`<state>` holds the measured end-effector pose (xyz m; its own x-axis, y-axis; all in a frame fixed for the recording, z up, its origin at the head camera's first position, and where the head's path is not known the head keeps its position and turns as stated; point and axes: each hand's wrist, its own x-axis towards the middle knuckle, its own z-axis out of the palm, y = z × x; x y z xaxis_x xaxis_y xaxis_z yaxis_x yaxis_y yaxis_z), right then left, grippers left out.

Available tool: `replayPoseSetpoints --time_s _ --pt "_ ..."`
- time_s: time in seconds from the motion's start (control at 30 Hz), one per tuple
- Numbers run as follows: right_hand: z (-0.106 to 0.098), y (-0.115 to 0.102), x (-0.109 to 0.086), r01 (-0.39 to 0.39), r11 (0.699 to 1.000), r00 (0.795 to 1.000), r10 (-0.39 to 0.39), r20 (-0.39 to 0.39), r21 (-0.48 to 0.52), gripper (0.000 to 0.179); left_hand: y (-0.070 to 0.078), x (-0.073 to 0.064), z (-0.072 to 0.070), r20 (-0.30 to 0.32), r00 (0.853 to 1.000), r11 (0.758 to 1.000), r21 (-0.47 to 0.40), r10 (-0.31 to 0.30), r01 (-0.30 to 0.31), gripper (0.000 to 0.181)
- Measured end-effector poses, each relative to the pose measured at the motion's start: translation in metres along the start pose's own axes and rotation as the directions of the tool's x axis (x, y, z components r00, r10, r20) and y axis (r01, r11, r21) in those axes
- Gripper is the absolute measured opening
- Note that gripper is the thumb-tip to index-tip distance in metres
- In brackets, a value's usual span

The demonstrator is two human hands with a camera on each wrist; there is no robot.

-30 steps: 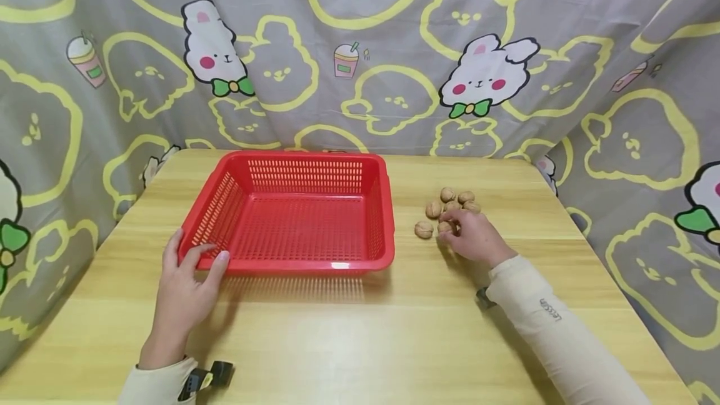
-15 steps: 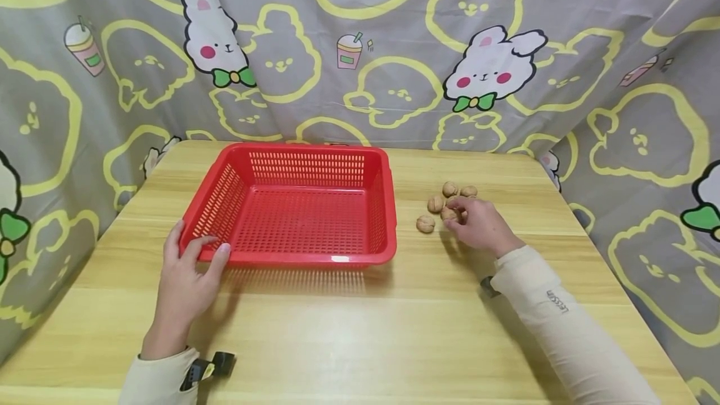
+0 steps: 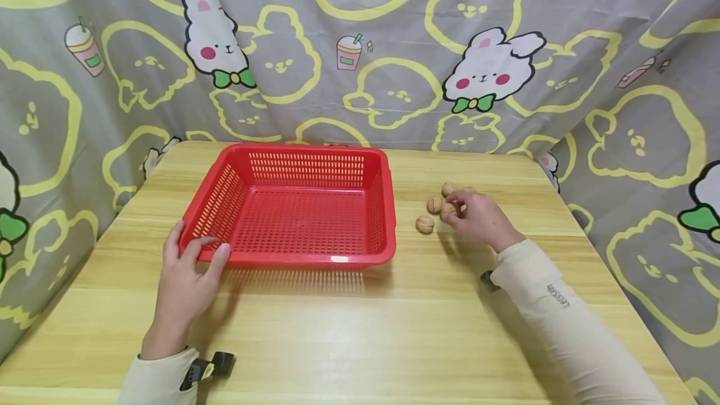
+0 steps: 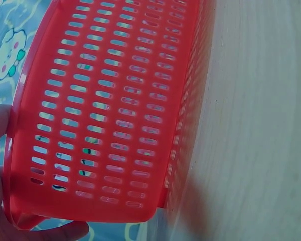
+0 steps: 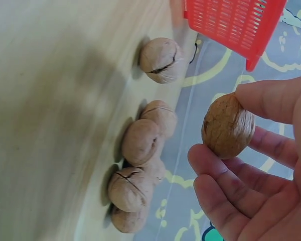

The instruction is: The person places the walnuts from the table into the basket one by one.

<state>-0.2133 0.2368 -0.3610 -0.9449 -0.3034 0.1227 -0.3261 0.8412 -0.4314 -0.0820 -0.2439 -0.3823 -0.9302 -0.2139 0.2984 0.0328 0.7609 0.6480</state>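
Note:
My left hand [image 3: 187,283] grips the near-left corner of a red plastic basket [image 3: 292,259], its fingers over the rim. The left wrist view shows the slotted wall of this basket [image 4: 90,105] with a finger and thumb at its edge. Over at the right, my right hand [image 3: 485,220] pinches a brown walnut [image 5: 228,125] between thumb and fingertips, raised off the table. Several more walnuts [image 5: 140,143] lie clustered behind it, and one walnut [image 3: 424,224] sits a little apart, nearer the basket. The hand partly hides the cluster in the head view.
Both the basket and the walnuts are on a light wooden table [image 3: 337,342]. A grey patterned curtain [image 3: 394,36] hangs along the back and both sides. Inside, the basket shows only its bare slotted floor.
The right hand has taken one walnut from the near side of the cluster and lifted it slightly. The left hand stays at the basket's corner; the head view has tilted a little.

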Motion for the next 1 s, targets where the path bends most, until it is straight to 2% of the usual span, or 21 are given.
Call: replayPoseSetpoints --time_s 0.2,0.6,1.0 --pt "-0.007 -0.004 0.004 0.001 1.0 1.0 -0.001 0.008 -0.011 0.037 0.0 0.0 -0.001 0.005 1.0 1.0 0.008 -0.003 0.003 0.043" --pt "-0.02 -0.017 0.013 0.014 1.0 1.0 -0.014 0.014 -0.014 0.033 0.0 0.001 -0.001 0.015 1.0 1.0 0.015 -0.01 0.01 0.043" --pt "-0.024 -0.029 0.023 0.037 0.999 0.999 -0.037 0.01 -0.019 0.034 0.001 0.0 -0.001 0.001 1.0 1.0 0.001 -0.016 0.016 0.038"
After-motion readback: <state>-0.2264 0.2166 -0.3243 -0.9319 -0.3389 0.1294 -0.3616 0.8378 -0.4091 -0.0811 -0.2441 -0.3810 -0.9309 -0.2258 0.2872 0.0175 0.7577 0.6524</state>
